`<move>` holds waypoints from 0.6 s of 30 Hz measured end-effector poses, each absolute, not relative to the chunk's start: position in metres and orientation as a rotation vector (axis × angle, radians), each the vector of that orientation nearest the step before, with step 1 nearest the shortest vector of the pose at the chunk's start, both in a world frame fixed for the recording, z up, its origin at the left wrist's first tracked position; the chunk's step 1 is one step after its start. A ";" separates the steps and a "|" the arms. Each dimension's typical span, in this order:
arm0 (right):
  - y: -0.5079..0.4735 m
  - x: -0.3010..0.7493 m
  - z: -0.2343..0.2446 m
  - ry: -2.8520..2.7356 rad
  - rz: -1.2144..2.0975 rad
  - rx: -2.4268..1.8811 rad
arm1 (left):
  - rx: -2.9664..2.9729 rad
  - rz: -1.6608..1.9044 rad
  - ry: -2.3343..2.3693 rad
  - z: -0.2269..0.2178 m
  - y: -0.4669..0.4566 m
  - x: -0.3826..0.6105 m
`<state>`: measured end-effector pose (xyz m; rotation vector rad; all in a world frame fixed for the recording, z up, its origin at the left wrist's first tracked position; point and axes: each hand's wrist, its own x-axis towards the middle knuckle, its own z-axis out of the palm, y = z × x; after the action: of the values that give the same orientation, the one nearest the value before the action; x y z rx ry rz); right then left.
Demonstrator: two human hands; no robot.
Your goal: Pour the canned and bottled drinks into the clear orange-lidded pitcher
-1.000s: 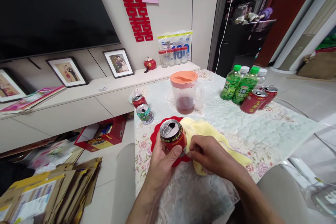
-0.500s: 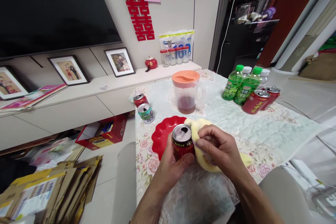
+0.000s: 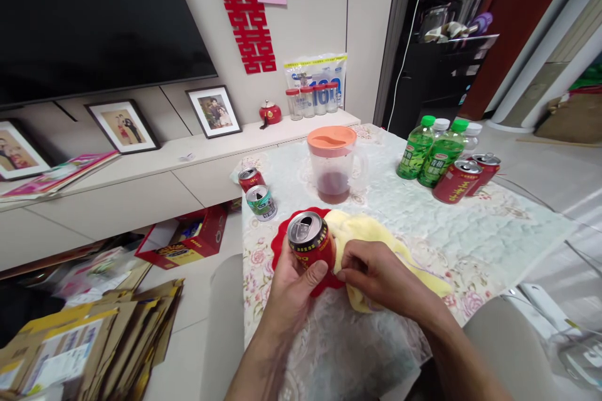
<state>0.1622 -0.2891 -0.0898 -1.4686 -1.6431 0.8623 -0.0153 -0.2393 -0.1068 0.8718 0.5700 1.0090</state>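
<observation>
My left hand (image 3: 296, 285) is wrapped round a red drink can (image 3: 314, 249), its opened top tilted slightly toward me. The can is over a red scalloped plate (image 3: 281, 239), hiding much of it. Fingers of my right hand (image 3: 369, 269) pinch a pale yellow cloth (image 3: 376, 229) close against the can's right side. The rest of the cloth spreads over the table to the right. Behind the plate stands a clear pitcher (image 3: 335, 169) with an orange lid and some brownish liquid inside.
Left of the pitcher stand a red can (image 3: 249, 178) and a green-white can (image 3: 261, 202). Green-labelled bottles (image 3: 439, 156) and two more red cans (image 3: 457, 182) stand at the right on the floral tablecloth (image 3: 475, 232). Flattened cardboard (image 3: 94, 351) lies on the floor.
My left hand has moved the can left and tilted it. My right hand has shifted slightly left and lower, and the yellow cloth now lies more spread out.
</observation>
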 end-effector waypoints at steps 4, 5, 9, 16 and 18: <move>-0.290 0.163 -0.089 -1.628 0.898 -1.454 | 0.890 1.018 0.605 -0.109 -0.237 -0.017; -0.291 0.162 -0.086 -1.592 0.940 -1.418 | 0.901 1.007 0.600 -0.109 -0.238 -0.016; -0.296 0.158 -0.076 -1.274 1.115 -1.239 | 0.965 0.953 0.582 -0.105 -0.244 -0.014; -0.303 0.156 -0.073 -1.097 0.927 -1.160 | 1.030 0.756 0.496 -0.102 -0.248 -0.016; -0.303 0.158 -0.072 -1.229 0.827 -1.203 | 1.003 0.744 0.449 -0.103 -0.247 -0.018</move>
<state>0.1577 -0.3029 -0.0718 -1.2025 -1.2290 0.8273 -0.0177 -0.2474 -0.1027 1.0030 0.4490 0.7444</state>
